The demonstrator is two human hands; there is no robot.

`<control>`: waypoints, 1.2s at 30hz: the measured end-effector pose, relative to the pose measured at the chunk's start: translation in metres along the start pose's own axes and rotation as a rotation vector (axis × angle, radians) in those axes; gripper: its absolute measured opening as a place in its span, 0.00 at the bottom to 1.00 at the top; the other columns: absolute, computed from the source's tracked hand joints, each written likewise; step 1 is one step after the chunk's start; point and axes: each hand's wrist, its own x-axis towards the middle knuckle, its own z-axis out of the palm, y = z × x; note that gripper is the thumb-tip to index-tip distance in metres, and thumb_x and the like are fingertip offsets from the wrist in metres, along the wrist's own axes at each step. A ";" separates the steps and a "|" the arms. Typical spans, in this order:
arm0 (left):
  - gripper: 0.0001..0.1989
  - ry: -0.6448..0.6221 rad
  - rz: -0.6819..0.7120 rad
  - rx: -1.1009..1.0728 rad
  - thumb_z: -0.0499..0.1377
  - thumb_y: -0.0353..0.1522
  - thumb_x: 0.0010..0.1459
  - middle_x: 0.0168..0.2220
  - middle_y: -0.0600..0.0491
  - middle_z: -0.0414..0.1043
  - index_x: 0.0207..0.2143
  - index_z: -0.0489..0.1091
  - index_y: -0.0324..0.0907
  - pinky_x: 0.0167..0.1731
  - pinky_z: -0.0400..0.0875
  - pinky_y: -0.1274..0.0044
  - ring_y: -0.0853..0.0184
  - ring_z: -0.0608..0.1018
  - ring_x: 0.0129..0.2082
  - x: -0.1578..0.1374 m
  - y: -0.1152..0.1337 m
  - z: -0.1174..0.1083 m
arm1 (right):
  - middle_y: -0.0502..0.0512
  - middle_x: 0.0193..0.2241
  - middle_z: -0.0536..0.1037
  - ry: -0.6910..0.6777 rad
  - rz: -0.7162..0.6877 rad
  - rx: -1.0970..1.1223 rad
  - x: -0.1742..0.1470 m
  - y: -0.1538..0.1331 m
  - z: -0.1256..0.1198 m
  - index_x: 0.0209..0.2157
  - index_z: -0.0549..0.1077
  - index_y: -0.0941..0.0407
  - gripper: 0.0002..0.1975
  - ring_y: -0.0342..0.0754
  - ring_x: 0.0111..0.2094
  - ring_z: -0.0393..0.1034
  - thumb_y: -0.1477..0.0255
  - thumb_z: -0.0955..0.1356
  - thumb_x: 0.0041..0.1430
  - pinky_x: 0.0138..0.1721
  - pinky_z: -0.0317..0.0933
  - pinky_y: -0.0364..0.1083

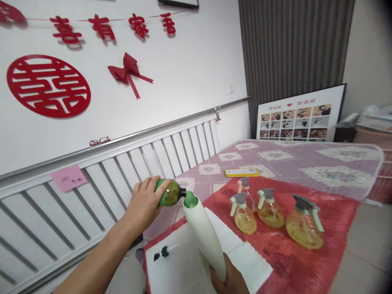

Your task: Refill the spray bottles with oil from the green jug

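Left hand (146, 203) grips a green bottle (170, 192), tipped with its mouth at the funnel (190, 200). Right hand (230, 281) clasps the white bottle (206, 236) under the funnel, tilted above a white cloth (180, 265).

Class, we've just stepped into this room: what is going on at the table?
A person tips a small green-labelled bottle with the left hand, its mouth over a green funnel set in the top of a tall white bottle. The right hand holds that white bottle tilted near its base. A pump nozzle lies on the white cloth. Four spray bottles of yellowish liquid stand on the red cover.
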 end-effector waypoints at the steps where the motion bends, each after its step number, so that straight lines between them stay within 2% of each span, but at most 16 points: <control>1: 0.36 -0.001 0.000 0.003 0.58 0.25 0.53 0.61 0.44 0.64 0.64 0.55 0.49 0.52 0.64 0.58 0.48 0.67 0.58 0.000 0.000 0.000 | 0.55 0.33 0.84 -0.005 0.001 0.000 0.000 0.000 0.000 0.42 0.74 0.54 0.15 0.52 0.34 0.79 0.63 0.66 0.55 0.36 0.70 0.44; 8: 0.36 0.003 0.007 0.022 0.58 0.25 0.53 0.61 0.44 0.64 0.64 0.55 0.50 0.52 0.64 0.58 0.48 0.67 0.58 0.001 0.000 -0.002 | 0.56 0.34 0.84 -0.035 0.012 -0.021 0.001 0.001 0.000 0.44 0.72 0.54 0.16 0.53 0.35 0.79 0.63 0.64 0.57 0.37 0.70 0.45; 23: 0.37 -0.003 0.019 0.030 0.59 0.24 0.52 0.61 0.44 0.64 0.63 0.55 0.52 0.52 0.64 0.59 0.48 0.66 0.59 0.003 0.000 -0.005 | 0.55 0.33 0.84 0.006 0.018 -0.012 -0.001 0.001 0.000 0.42 0.75 0.54 0.16 0.53 0.34 0.79 0.62 0.66 0.55 0.36 0.70 0.45; 36: 0.38 -0.011 0.020 0.026 0.59 0.23 0.51 0.62 0.45 0.63 0.63 0.56 0.52 0.53 0.63 0.58 0.48 0.66 0.59 0.005 0.000 -0.008 | 0.56 0.35 0.82 -0.061 0.025 -0.051 -0.001 0.001 0.000 0.43 0.72 0.55 0.15 0.51 0.36 0.78 0.63 0.63 0.59 0.38 0.69 0.44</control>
